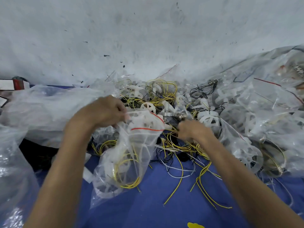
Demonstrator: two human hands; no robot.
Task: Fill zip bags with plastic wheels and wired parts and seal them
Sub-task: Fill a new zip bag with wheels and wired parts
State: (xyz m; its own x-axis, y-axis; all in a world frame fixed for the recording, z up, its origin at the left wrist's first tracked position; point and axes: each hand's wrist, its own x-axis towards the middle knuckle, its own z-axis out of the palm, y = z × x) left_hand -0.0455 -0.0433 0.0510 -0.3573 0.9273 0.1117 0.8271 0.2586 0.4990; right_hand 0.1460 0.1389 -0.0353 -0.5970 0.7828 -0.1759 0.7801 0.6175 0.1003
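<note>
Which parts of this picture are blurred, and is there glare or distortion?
Head view: the right hand is smeared by motion blur, so its grip is unclear; the left hand, pinching the zip bag, is sharper. Head view: the plastic sheet at lower left shows bright glare. Head view: the wide lens bows the wall; light is even, shadows faint.

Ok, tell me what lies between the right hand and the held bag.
Head view: loose yellow wires on the blue cloth lie between the right hand and the bag.

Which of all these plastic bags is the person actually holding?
The zip bag with yellow wires inside: the left hand pinches it at its red-striped mouth. The other bags just lie on the pile.
</note>
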